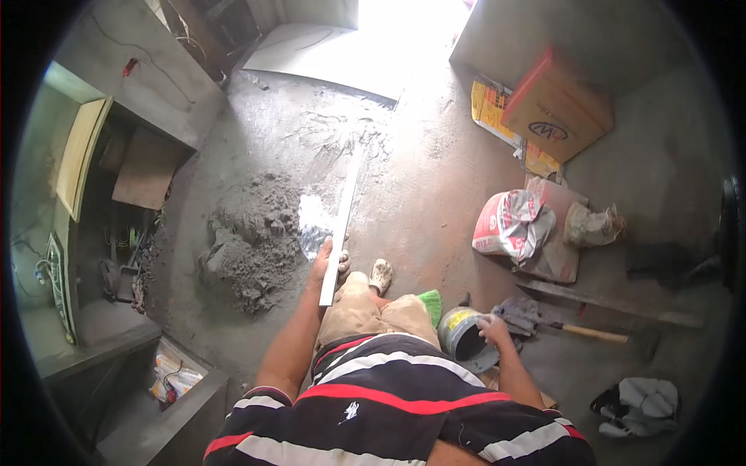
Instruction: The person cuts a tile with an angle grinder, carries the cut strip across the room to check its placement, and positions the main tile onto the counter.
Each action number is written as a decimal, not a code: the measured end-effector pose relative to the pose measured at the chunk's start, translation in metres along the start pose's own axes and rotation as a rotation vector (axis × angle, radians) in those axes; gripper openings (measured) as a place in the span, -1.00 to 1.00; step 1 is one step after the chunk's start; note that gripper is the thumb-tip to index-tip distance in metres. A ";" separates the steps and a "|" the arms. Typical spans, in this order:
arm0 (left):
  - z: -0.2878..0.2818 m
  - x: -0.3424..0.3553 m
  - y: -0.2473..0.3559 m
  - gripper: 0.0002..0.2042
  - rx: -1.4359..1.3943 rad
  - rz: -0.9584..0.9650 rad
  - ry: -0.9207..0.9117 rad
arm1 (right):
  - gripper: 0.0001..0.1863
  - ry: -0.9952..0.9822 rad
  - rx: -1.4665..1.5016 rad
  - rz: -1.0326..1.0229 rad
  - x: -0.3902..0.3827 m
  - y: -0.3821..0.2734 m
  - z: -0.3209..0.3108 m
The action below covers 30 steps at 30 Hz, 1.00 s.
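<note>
My left hand (pixel 329 262) is closed around the lower part of a long, pale straightedge (pixel 346 208), which slants up and away over the floor. On my right, a grey bucket (pixel 453 326) with a yellow label leans over, its mouth turned toward me. The fingers of my right hand (pixel 493 329) are bent over the bucket's rim. Left of the straightedge lies a heap of wet grey mortar (pixel 260 241), with a shiny pale patch (pixel 315 225) beside it. Smeared mortar (pixel 334 128) covers the floor farther off.
A red-and-white sack (pixel 509 225) and a tied bag (pixel 594 225) rest on cardboard at the right. Behind them stands a cardboard box (pixel 559 109). A wooden-handled tool (pixel 594 333) and a plank (pixel 606 301) lie near the bucket. Counters and a cabinet (pixel 128 167) line the left.
</note>
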<state>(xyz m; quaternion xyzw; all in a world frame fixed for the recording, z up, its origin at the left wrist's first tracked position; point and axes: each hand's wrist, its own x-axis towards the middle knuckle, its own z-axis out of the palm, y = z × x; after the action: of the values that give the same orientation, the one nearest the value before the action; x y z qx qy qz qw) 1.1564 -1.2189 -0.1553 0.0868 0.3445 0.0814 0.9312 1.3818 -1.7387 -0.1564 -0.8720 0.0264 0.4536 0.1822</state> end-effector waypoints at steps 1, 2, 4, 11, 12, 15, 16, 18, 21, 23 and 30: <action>0.012 0.013 0.007 -0.49 0.029 0.004 0.006 | -0.41 0.048 -0.034 -0.062 0.016 -0.028 -0.019; 0.027 0.030 0.016 -0.49 0.061 0.013 0.033 | -0.41 0.054 -0.033 -0.107 0.032 -0.059 -0.036; 0.058 0.065 0.029 -0.54 0.183 0.019 0.177 | -0.37 0.149 0.064 -0.199 0.060 -0.126 -0.067; 0.153 0.255 0.046 -0.67 0.950 0.474 0.472 | -0.40 -0.122 -0.118 -0.826 0.104 -0.391 -0.137; 0.163 0.288 0.053 -0.67 0.928 0.476 0.465 | -0.40 -0.107 -0.137 -0.770 0.105 -0.422 -0.145; 0.195 0.371 0.067 -0.70 1.773 0.679 0.425 | -0.41 -0.358 -0.150 -0.718 0.129 -0.495 -0.183; 0.210 0.393 0.075 -0.70 1.752 0.745 0.427 | -0.41 -0.341 -0.192 -0.712 0.144 -0.514 -0.202; 0.245 0.425 0.086 -0.64 1.165 0.470 0.546 | -0.40 -0.343 -0.272 -0.640 0.168 -0.532 -0.239; 0.292 0.460 0.106 -0.59 1.311 0.503 0.585 | -0.42 -0.234 -0.149 -0.489 0.220 -0.556 -0.283; 0.324 0.486 0.118 -0.55 1.286 0.443 0.629 | -0.42 -0.312 -0.124 -0.606 0.247 -0.577 -0.301; 0.391 0.621 0.119 -0.58 1.358 0.422 0.810 | -0.51 -0.560 -0.494 -0.849 0.339 -0.699 -0.330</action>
<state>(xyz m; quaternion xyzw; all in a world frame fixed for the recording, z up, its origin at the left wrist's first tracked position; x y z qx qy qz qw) 1.8672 -1.0137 -0.2265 0.6587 0.6048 0.0538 0.4442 1.9866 -1.1598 -0.0506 -0.6695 -0.4828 0.5472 0.1391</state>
